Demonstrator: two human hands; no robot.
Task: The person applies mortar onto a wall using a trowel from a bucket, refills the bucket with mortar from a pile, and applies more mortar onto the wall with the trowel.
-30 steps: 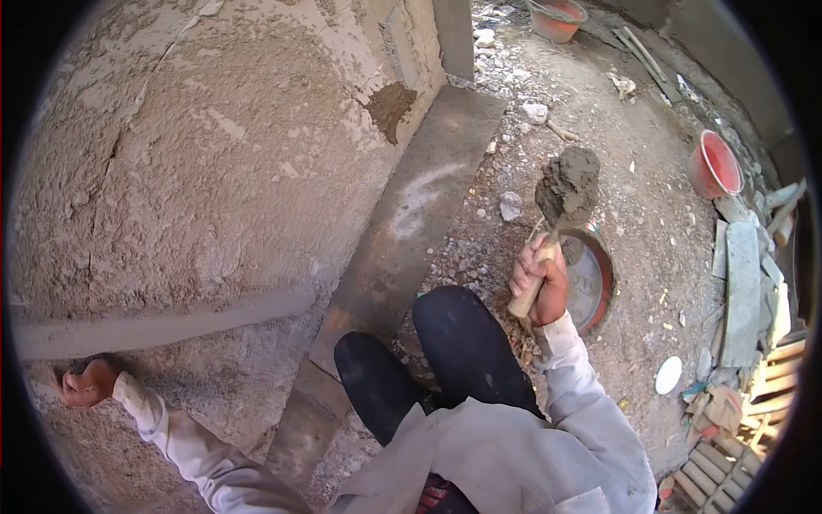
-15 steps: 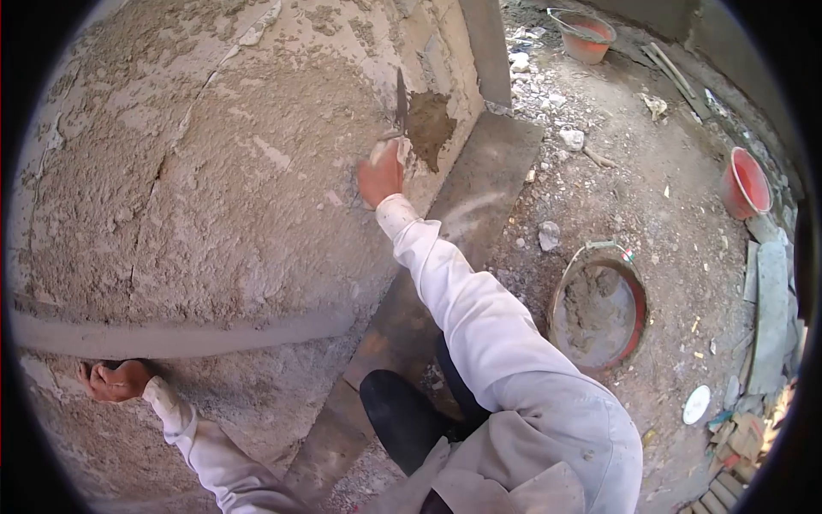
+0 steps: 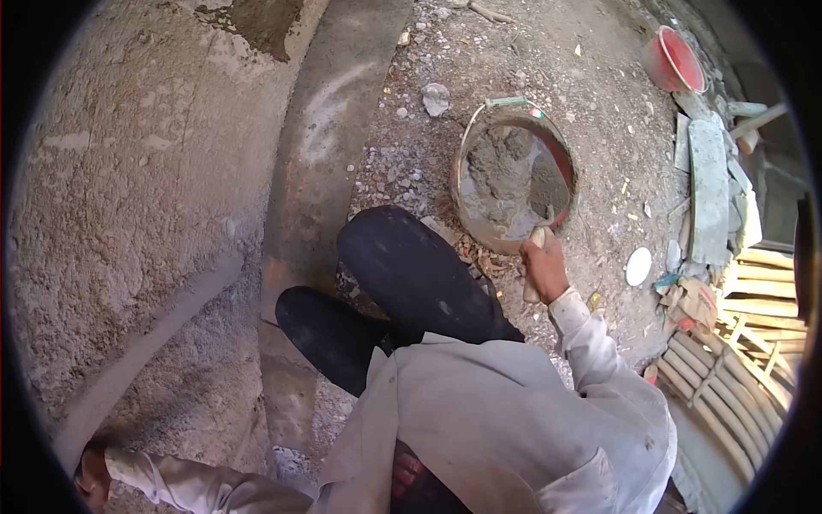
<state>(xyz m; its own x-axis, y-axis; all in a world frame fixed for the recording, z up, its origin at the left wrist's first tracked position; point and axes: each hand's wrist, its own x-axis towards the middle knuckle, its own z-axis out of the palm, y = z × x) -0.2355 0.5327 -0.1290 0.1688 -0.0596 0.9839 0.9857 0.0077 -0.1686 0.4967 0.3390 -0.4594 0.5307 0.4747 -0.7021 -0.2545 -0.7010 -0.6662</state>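
My right hand [image 3: 546, 267] is wrapped round the wooden handle of a trowel [image 3: 533, 293]. The trowel's blade [image 3: 548, 188] lies in the wet mortar [image 3: 501, 176] inside a bucket [image 3: 467, 218] on the ground. At the lower left, my left hand [image 3: 92, 481] is curled at the near end of a long grey straightedge [image 3: 150, 351], which rests along the rough plastered wall [image 3: 128, 214]. Its fingers are partly hidden in shadow at the picture's edge. A darker damp patch [image 3: 265, 26] shows on the wall at the top.
A flat board [image 3: 330, 111] runs along the wall's foot, by my knees [image 3: 411, 265]. Rubble [image 3: 435, 100] is strewn over the ground. At the right are a red bucket [image 3: 676, 62], a grey plank [image 3: 708, 188], a white disc [image 3: 638, 266] and bundled poles [image 3: 711, 385].
My right hand has left the wall and come down to the mortar bucket with the trowel. The view has swung right; my left hand stays at the straightedge.
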